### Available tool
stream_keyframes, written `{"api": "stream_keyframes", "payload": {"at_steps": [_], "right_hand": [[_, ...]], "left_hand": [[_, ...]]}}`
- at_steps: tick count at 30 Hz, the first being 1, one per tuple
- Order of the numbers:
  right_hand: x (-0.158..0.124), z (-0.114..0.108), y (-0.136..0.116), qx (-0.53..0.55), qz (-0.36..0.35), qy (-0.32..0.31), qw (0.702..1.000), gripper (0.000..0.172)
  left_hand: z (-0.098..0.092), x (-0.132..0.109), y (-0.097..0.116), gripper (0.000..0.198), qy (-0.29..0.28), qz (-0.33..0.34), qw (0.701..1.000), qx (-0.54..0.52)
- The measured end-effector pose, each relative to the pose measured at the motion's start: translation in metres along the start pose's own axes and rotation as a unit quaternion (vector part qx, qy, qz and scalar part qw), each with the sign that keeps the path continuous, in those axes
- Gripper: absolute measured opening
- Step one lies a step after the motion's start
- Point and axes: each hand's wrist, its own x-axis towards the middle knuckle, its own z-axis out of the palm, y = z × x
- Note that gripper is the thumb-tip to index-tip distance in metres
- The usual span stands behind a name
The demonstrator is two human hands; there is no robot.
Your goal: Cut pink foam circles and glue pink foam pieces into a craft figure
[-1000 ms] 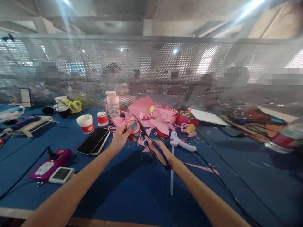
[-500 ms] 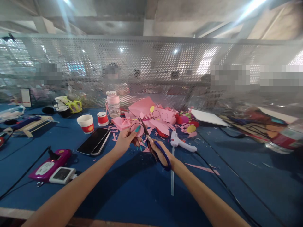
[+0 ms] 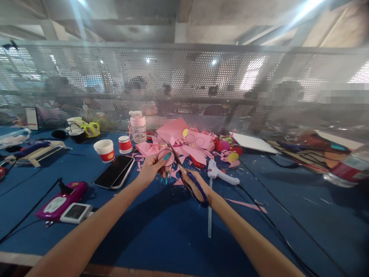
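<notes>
Between the thumb and fingers of my left hand (image 3: 152, 167) is a pink paper circle (image 3: 165, 158) with a dark drawn outline. My right hand (image 3: 193, 184) is closed round the blue handles of a pair of scissors (image 3: 204, 197). The scissor blades point away from me and lie along the right edge of the circle. Behind my hands spreads a heap of pink paper (image 3: 173, 130), one sheet of it marked with two drawn circles (image 3: 195, 140). Small pink scraps lie around and under my hands.
A white hot glue gun (image 3: 223, 175) with a clear glue stick lies to the right, its cord running forward. On the left are a phone (image 3: 113, 172), paper cups (image 3: 103, 150), a pink-lidded bottle (image 3: 138, 127) and a purple power strip (image 3: 62, 202). A perforated screen (image 3: 184, 84) stands behind.
My left hand and the paper circle have shifted slightly left. The scissors stay at the circle's right edge, with my right hand almost unmoved.
</notes>
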Motion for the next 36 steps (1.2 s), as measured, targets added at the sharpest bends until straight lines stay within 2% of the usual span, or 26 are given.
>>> {"api": "stream_keyframes", "payload": {"at_steps": [23,27,32,36], "right_hand": [[0.0,-0.003,-0.003,-0.02,0.012,-0.005,1.0,0.048],[0.0,0.0,-0.001,-0.004,0.014,0.005,1.0,0.048],[0.0,0.004,0.002,0.043,0.018,-0.004,0.999,0.051],[0.0,0.006,0.001,0.061,0.03,-0.01,0.998,0.052]], "left_hand": [[-0.008,0.002,0.007,0.037,-0.017,-0.025,1.0,0.008],[-0.005,0.001,0.004,0.038,0.005,-0.028,1.0,-0.012],[-0.001,0.002,-0.006,0.038,0.058,0.01,0.998,-0.029],[-0.001,0.001,-0.005,0.038,0.061,0.014,0.998,0.007]]}}
